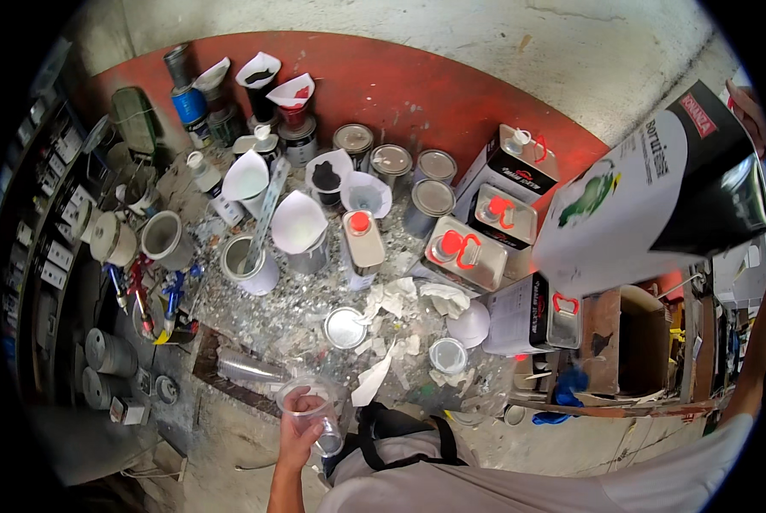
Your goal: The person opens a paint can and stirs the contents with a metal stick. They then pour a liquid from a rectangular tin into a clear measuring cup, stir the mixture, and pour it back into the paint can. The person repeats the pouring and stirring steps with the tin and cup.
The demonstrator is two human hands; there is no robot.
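My left hand [296, 438] is wrapped around a clear plastic cup [328, 421] at the near edge of the paint-spattered worktop [306, 338]. The cup's round mouth faces up. At the upper right, my right hand [747, 109] grips a large rectangular metal can [639, 192] in white and black, lifted and tilted above the other cans. Only part of that hand shows past the can's edge. A stack of clear cups [248, 366] lies in a slot left of my left hand. A round tin lid [345, 328] and crumpled paper [391, 299] lie just beyond the held cup.
Rectangular cans [490, 278] with red caps and several round tins [434, 198] crowd the worktop. White paper cones [299, 221] sit in containers; a metal strip [269, 203] leans from a tin. Spray guns [144, 303] hang left; a cardboard box [644, 342] stands right.
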